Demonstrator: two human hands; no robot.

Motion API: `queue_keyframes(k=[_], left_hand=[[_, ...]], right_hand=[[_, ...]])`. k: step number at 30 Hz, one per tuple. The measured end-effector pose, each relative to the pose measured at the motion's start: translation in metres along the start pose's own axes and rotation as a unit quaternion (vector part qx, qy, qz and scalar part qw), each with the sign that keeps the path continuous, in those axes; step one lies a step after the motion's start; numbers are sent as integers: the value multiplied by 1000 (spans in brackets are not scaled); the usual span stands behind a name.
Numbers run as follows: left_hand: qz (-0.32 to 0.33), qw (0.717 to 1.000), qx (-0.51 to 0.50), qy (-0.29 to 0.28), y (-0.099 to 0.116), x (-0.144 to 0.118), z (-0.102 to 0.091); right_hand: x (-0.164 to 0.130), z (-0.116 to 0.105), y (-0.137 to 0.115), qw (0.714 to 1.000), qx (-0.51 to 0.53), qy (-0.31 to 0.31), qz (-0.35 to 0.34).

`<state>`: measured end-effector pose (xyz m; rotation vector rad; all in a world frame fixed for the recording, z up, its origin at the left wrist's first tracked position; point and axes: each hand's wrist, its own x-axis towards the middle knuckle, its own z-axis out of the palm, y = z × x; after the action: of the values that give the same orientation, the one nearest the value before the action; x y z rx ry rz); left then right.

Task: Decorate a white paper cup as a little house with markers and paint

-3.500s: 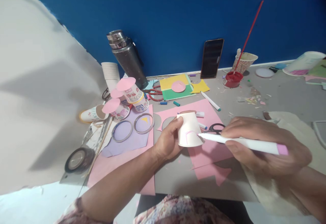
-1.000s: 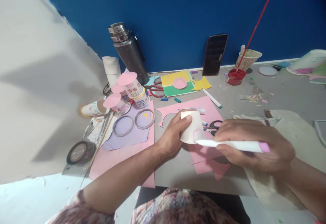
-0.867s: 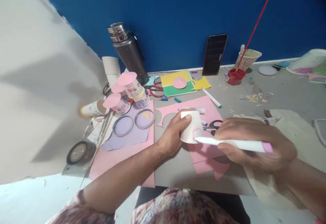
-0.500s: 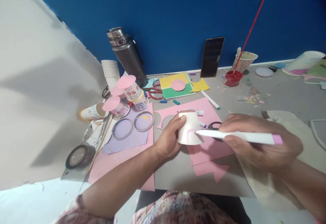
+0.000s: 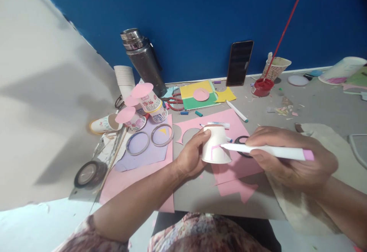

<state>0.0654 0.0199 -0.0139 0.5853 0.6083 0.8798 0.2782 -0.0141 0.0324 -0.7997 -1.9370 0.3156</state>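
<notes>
My left hand grips a small white paper cup standing upside down on pink paper. Pink lines are drawn on the cup's side. A white marker with a pink end lies in my right hand, its tip touching the cup's wall. Black scissors lie just behind the marker, partly hidden by my fingers.
Decorated cups with pink paper discs stand at the left near a steel flask, a cup stack and tape rolls. At the blue wall lean a phone and a red paint pot with brush. Loose markers and paper scraps lie about.
The marker tip has moved along the cup's side, adding to the pink lines. My left hand has kept hold of the cup. The view shifted slightly.
</notes>
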Motion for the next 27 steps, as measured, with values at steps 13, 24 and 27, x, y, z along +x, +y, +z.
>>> queue_keyframes(k=[13,24,27], left_hand=[[-41,999,-25,23,1,-2,-1],[-52,998,-34,23,3,-3,1],[-52,998,-31,16,2,-3,0]], right_hand=[[-3,-4,-1,1000,6,-17,13],[-2,-5,-2,999,26,-6,21],[-2,-4,-2,999,32,6,31]])
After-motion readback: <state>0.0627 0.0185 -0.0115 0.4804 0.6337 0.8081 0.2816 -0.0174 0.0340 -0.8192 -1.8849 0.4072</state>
